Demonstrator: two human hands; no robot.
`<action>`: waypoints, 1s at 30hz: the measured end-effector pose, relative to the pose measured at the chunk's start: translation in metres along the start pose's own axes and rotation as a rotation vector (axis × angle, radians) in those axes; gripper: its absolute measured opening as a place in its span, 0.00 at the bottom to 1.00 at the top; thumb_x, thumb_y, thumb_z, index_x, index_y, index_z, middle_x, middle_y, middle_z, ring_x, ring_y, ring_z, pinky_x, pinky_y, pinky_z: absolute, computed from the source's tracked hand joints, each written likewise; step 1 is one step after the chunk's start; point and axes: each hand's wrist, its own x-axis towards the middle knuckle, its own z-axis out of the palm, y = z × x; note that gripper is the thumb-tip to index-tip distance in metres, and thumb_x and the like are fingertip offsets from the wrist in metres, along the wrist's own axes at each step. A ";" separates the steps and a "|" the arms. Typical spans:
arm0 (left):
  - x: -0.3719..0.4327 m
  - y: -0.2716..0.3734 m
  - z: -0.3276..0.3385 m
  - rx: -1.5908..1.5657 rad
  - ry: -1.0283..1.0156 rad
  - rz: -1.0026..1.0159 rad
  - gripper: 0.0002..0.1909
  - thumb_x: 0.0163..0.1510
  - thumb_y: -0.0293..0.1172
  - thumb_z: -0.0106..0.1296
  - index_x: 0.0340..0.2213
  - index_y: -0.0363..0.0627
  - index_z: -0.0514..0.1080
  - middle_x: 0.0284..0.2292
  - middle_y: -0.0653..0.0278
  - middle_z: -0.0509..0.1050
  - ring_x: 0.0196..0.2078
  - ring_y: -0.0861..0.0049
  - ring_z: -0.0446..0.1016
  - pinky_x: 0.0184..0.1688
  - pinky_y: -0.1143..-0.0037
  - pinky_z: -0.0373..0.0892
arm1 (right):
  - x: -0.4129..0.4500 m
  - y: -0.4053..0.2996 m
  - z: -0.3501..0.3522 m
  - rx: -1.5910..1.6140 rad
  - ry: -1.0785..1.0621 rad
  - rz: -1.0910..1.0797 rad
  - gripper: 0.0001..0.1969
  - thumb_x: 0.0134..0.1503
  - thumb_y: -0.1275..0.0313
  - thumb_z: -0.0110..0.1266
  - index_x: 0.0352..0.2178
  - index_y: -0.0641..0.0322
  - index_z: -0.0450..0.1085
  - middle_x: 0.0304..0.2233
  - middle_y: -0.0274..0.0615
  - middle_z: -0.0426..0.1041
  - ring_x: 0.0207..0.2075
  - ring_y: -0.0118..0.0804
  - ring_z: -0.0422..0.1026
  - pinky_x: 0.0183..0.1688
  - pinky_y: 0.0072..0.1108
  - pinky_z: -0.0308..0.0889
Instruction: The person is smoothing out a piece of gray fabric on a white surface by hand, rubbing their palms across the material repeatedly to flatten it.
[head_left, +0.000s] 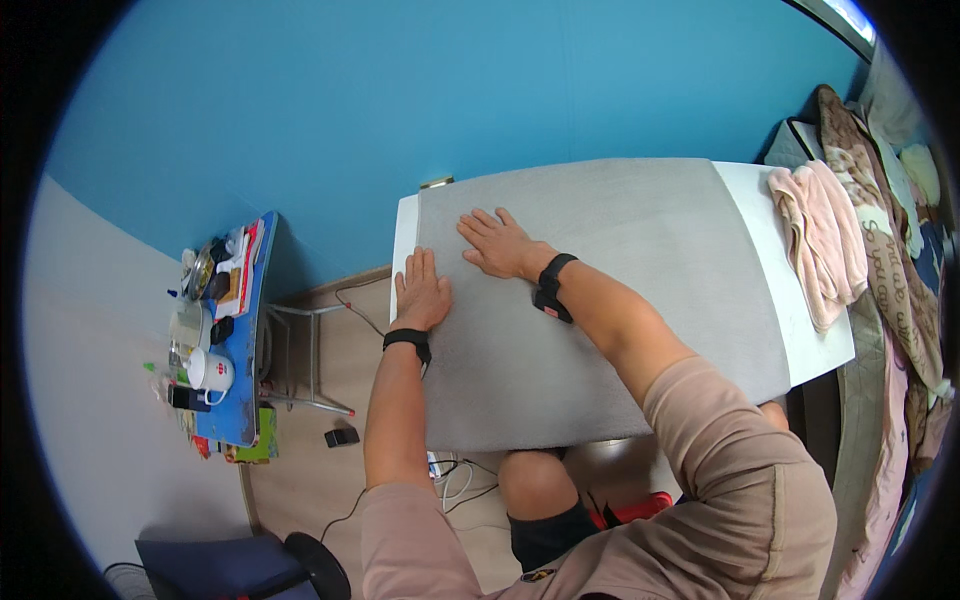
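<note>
A grey cloth or mat (600, 300) lies flat over most of a white table (814, 337). My left hand (424, 291) rests palm down across its left edge, fingers towards the wall, partly over the bare white strip. To the right and slightly farther off, my right hand (498, 242) lies flat on the grey surface with its fingers spread. Neither hand grasps anything. Black bands are around both wrists. A folded pink cloth (817, 244) sits on the table's right end.
At left stands a blue folding table (251, 360) with a white mug (210, 371), papers and small items. Cables (457, 480) and a small black box (342, 437) are on the floor. A bed with blankets (892, 277) is at right, a dark chair (225, 566) at lower left.
</note>
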 end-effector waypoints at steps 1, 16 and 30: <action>0.000 -0.001 0.000 -0.004 0.004 -0.011 0.36 0.63 0.43 0.37 0.67 0.39 0.45 0.69 0.50 0.44 0.72 0.56 0.41 0.70 0.55 0.39 | -0.008 0.009 -0.004 0.021 0.004 0.021 0.32 0.68 0.53 0.30 0.67 0.60 0.48 0.71 0.44 0.46 0.72 0.47 0.42 0.71 0.43 0.37; 0.002 -0.007 0.002 0.037 -0.043 -0.037 0.36 0.64 0.43 0.35 0.68 0.41 0.43 0.70 0.53 0.41 0.73 0.59 0.37 0.71 0.55 0.37 | -0.153 0.180 -0.060 -0.054 0.024 0.414 0.32 0.67 0.54 0.29 0.68 0.58 0.47 0.71 0.43 0.46 0.72 0.43 0.40 0.72 0.41 0.35; 0.002 -0.021 0.013 0.028 0.015 0.003 0.36 0.65 0.42 0.36 0.68 0.41 0.43 0.70 0.51 0.43 0.73 0.57 0.38 0.70 0.53 0.38 | -0.237 0.274 -0.084 -0.064 0.106 0.708 0.31 0.67 0.55 0.30 0.68 0.57 0.48 0.71 0.43 0.46 0.72 0.44 0.41 0.72 0.40 0.37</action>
